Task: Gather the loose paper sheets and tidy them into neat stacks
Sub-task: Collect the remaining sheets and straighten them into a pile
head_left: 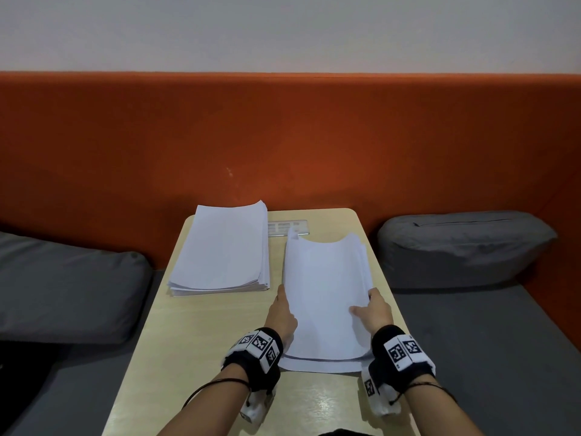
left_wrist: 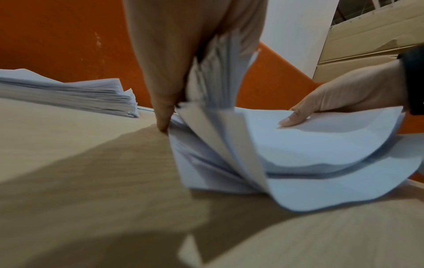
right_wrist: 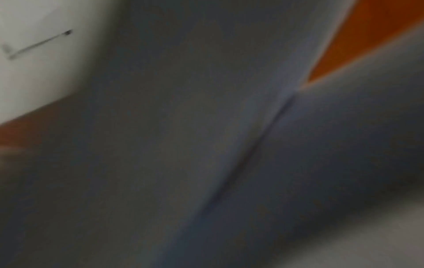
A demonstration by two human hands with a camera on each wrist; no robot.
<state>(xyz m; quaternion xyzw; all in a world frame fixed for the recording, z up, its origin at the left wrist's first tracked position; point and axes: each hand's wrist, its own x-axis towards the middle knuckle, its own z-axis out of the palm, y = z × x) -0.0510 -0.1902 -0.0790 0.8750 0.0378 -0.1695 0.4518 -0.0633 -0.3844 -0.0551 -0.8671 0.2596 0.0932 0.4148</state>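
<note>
Fingers first: my left hand [head_left: 283, 313] has its fingers curled round the left long edge of the bowed bundle of white paper sheets [head_left: 327, 297], fanned edges showing in the left wrist view; my right hand [head_left: 375, 309] pinches the right long edge, thumb on top of the top sheet, fingers under. Both grasping, neither released.

Landmark = the pale wood-grain rectangular table [head_left: 201, 341]. Largest down:
- orange upholstered backrest [head_left: 283, 136] behind the table's far end, grey cushions either side of the table.
- neat thick stack of white paper [head_left: 220, 250] on the table's far left part, long axis running away from me, apart from the bundle.
- bundle on the table's right half, long axis also running away from me, middle sagging, sides lifted by my hands. One or two sheets lie flat under its near end, poking out toward me.
- small clear plastic ruler-like strip [head_left: 287, 228] at the table's far edge, between the stack and the bundle; can't tell exactly what it is.

Right wrist view blurred, nothing usable.

Key relation: bundle sits directly between my hands, equally near both, so I judge the next step is squaring its edges, then setting it flat. Risk: sheets underneath may get left out.
</note>
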